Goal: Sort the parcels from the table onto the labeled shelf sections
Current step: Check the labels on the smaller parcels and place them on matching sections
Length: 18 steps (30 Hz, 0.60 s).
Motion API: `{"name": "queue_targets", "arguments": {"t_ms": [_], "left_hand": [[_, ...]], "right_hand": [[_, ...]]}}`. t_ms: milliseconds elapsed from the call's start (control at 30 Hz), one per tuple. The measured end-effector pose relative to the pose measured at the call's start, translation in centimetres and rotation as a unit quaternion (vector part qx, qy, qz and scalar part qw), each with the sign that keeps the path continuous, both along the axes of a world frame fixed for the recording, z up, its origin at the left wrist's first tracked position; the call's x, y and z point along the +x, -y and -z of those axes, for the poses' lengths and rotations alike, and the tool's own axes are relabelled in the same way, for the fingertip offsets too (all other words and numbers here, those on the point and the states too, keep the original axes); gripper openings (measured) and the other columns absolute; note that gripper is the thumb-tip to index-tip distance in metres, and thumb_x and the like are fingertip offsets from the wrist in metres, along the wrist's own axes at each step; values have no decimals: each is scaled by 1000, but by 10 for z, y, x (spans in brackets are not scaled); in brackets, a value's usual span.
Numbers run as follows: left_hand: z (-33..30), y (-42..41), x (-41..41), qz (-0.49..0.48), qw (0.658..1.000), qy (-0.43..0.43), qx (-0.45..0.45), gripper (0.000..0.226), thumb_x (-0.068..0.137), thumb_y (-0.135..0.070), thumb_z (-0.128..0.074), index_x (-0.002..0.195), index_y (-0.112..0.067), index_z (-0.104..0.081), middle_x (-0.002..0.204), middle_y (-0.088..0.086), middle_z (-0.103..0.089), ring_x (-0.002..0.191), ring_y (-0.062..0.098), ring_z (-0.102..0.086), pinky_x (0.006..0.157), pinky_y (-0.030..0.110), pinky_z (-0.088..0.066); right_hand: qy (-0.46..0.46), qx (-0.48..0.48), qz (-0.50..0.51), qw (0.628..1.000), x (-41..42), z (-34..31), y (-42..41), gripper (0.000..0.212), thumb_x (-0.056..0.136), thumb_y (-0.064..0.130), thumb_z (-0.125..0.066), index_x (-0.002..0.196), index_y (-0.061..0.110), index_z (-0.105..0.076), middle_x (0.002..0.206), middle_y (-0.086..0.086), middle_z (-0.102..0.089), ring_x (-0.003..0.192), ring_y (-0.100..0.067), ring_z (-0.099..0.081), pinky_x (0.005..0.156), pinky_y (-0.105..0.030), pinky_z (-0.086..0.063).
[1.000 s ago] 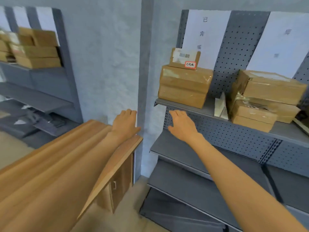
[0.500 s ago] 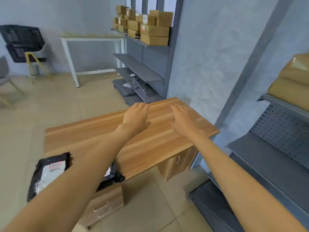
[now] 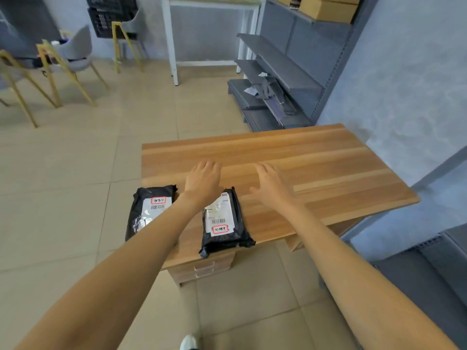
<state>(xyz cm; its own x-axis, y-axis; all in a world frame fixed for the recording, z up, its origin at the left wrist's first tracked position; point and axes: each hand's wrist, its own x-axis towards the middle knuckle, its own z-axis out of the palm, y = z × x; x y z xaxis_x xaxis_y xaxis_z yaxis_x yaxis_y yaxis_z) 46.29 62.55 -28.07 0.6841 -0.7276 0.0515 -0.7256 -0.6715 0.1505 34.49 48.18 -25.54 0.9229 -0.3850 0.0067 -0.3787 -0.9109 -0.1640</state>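
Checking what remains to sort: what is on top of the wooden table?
Two black parcels with white labels lie at the table's near-left edge. The left forearm covers part of the left one. Both hands are open above the wood, holding nothing.

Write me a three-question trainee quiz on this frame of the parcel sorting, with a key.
1. How many black parcels lie on the wooden table?
2. True or false: the right hand grips a parcel.
3. Which parcel overhangs the table's near edge: A, the left parcel, or B, the right parcel?

Key:
1. Two.
2. False: it hovers open over bare wood, and the left hand holds nothing either.
3. B.
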Motion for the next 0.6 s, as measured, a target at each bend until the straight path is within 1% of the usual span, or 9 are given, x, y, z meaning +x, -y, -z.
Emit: {"name": "queue_targets", "arguments": {"t_ms": [100,200,267,333,433,500,600], "left_hand": [[31,-9,14,-4,1000,-21,21,52,89,-27,-62,133,-8,-43,135,9,-49,125,30,-43,99,36,-37],[61,-13,23,-37,995,-96,18,55,89,-31,-62,135,-7,-42,135,11,-48,126,31,-42,97,39,-39],[80,-15,27,-76,983,-169,3,57,88,-30,-64,135,-7,-42,134,12,-49,125,32,-42,94,40,-42],[98,-17,28,-105,969,-224,1,58,85,-25,-65,135,-7,-41,132,13,-50,121,33,-46,89,41,-44],[121,-16,28,-130,953,-274,17,61,84,-24,-66,137,-7,-40,130,13,-51,116,32,-50,90,41,-48],[134,-14,29,-151,944,-294,23,61,85,-29,-68,136,-8,-41,132,12,-50,118,30,-51,92,43,-49],[150,-10,27,-189,927,-325,13,68,85,-35,-69,140,-8,-39,137,12,-47,120,30,-50,94,43,-48]], "right_hand": [[-12,17,5,1000,21,31,-10,65,93,26,-59,149,12,-29,153,-3,-33,142,-21,-28,115,-36,-25],[-38,30,15,999,32,60,-16,65,92,25,-60,149,12,-31,153,-3,-35,141,-23,-30,115,-38,-26],[-56,39,17,998,35,76,-18,62,92,24,-60,146,12,-33,151,-4,-37,139,-24,-33,113,-38,-28],[-66,52,19,996,37,87,-17,62,91,23,-60,147,13,-33,150,-4,-38,138,-24,-33,112,-38,-28],[-85,72,25,993,40,102,-13,63,91,21,-59,147,14,-32,149,-5,-38,138,-25,-32,112,-39,-29],[-96,70,23,993,42,112,-7,62,91,20,-59,146,12,-33,148,-6,-40,137,-26,-33,112,-40,-29],[-109,73,13,991,42,127,2,59,90,18,-59,144,11,-36,146,-7,-42,136,-26,-35,111,-37,-28]]}}
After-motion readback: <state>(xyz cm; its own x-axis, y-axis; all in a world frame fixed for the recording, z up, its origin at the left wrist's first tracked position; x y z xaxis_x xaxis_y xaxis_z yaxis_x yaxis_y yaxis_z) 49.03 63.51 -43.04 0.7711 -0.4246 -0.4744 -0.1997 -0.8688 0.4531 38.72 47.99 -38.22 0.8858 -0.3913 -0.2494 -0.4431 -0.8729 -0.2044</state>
